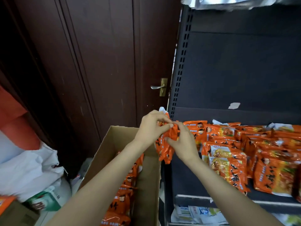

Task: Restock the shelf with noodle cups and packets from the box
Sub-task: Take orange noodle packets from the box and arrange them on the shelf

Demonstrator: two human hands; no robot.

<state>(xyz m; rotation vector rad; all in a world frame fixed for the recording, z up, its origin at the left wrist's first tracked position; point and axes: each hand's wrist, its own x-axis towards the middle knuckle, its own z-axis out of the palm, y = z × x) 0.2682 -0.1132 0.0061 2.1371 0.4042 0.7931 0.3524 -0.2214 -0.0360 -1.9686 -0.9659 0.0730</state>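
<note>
Both hands hold an orange noodle packet (166, 150) in the air between the cardboard box and the shelf's left edge. My left hand (151, 128) pinches its top from the left, and my right hand (184, 142) grips it from the right. The open cardboard box (148, 175) below holds a row of several more orange packets (125, 193). The dark metal shelf (187, 180) at the right carries several orange packets (236, 154) laid flat and overlapping.
A dark wooden door (97, 62) with a metal handle (157, 87) stands behind the box. White sacks (29, 168) and a green-printed bag (47, 199) lie at the left. A lower shelf (195, 212) holds pale packets. Silvery packaging (228, 2) shows on the shelf above.
</note>
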